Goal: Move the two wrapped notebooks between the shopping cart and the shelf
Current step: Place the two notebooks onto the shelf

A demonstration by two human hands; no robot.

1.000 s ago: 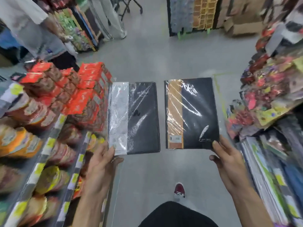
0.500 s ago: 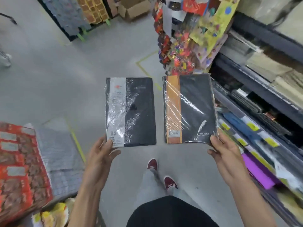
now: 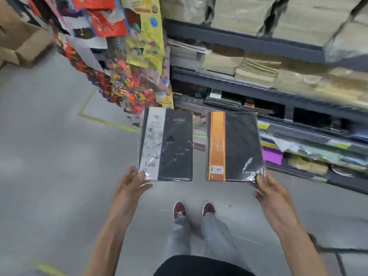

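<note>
The white-banded notebook (image 3: 166,144) was up in front of me, off the floor, pinched at its lower left corner by my left hand (image 3: 129,188), thumb on the cover. The orange-banded notebook (image 3: 235,146) sat just beside it with a gap between them, and my right hand (image 3: 268,192) gripped its lower right corner. Both faced me flat, spines to the left.

As I judged it, the carry was under way and unfinished. Neither notebook lay on the shelf (image 3: 258,90), though I was facing it and the orange one already overlapped its lower tiers in my view. The shopping cart was not in sight. What remained was setting both down.

Each cover was mostly black, with a tall band near the spine, marbled white on one and orange on the other. Clear film wrapped both, wrinkled and glinting, loosest at the corners I held. The white band carried a barcode low down.

Beyond them, the shelf held stacked paper goods, too blurred to read. Bright hanging packets (image 3: 137,76) crowded its left end, and my red shoes (image 3: 194,210) stood on the grey floor (image 3: 49,156).
</note>
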